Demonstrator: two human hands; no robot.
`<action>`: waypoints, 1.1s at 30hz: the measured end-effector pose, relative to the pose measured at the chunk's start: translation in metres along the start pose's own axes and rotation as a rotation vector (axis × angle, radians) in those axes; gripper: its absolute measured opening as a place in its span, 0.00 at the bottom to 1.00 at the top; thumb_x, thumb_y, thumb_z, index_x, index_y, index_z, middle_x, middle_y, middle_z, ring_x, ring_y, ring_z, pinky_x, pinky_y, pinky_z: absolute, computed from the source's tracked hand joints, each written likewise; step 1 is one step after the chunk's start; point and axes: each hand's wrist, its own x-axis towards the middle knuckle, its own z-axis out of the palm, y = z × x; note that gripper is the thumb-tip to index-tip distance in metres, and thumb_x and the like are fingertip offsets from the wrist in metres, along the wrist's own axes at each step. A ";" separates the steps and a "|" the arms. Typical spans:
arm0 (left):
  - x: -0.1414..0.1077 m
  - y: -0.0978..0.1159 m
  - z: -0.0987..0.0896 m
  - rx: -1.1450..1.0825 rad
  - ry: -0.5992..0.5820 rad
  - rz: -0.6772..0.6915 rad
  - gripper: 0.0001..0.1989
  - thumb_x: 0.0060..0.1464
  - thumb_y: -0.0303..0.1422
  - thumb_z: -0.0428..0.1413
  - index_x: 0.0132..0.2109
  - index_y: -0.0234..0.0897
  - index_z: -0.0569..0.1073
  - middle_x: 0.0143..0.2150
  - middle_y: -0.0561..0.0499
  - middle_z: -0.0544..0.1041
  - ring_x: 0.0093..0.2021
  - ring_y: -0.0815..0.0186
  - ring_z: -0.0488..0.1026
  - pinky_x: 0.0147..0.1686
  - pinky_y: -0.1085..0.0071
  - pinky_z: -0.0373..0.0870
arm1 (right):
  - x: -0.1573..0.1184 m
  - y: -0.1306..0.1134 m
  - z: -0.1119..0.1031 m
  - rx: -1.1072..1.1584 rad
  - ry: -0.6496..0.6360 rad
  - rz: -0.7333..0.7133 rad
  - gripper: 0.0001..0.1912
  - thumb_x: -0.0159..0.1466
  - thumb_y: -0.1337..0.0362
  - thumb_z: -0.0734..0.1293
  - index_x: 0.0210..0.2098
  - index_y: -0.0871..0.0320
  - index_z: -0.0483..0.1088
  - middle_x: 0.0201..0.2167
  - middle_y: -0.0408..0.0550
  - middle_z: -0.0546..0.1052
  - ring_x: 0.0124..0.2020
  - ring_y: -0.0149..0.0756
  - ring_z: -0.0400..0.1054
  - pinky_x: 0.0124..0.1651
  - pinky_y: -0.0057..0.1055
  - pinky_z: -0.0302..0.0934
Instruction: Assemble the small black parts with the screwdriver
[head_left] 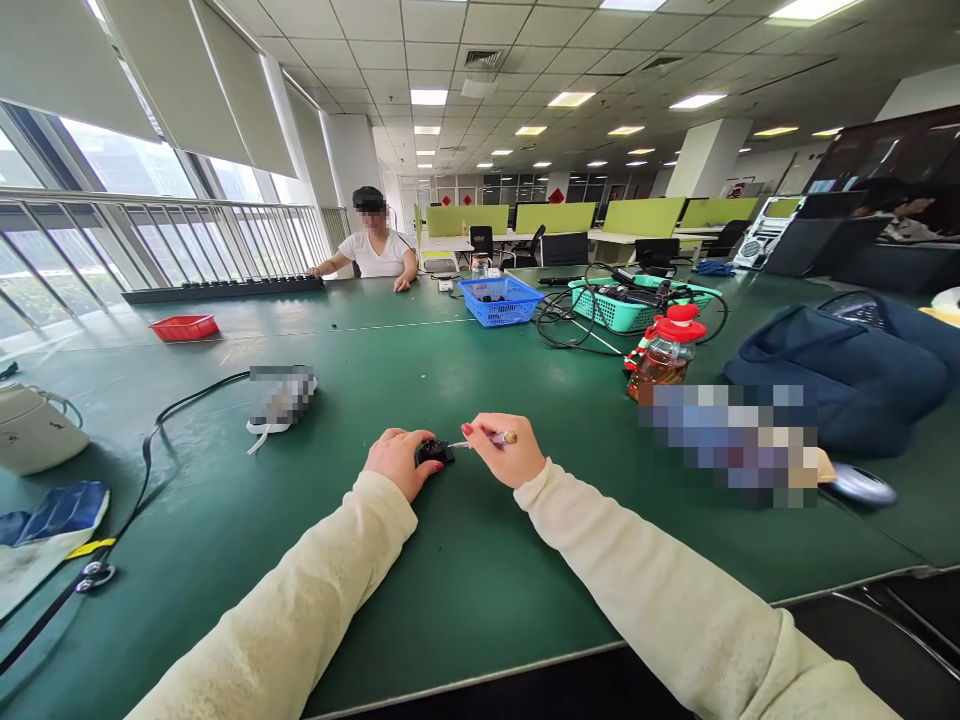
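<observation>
Thin tool at small black part, L hand steadying, R hand working

Step in hand, as far as I can judge: tool work on the small black part, which sits low on the green worktop, centre, right in front of the person. L hand is narrowed round it, thumb on the near side, fingers on the far side. R hand has a pen-type grip on a thin tool, shaft pointing L twd the part. Tip is at or just beside the part's R side; can't tell if they touch, & detail on the part is too small to read.

Next move, IMO, calls for a firm L hold so the part doesn't skid, plus tip lined up w/ the right spot b4 any pressure. Blue basket is well apart, farther back.
</observation>
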 end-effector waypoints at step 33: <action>-0.001 0.004 -0.004 0.126 -0.018 0.081 0.15 0.57 0.35 0.54 0.51 0.46 0.75 0.48 0.51 0.80 0.61 0.54 0.63 0.61 0.54 0.56 | -0.003 0.005 0.003 -0.014 -0.172 -0.192 0.20 0.65 0.52 0.59 0.22 0.55 0.67 0.17 0.40 0.67 0.19 0.28 0.55 0.26 0.27 0.51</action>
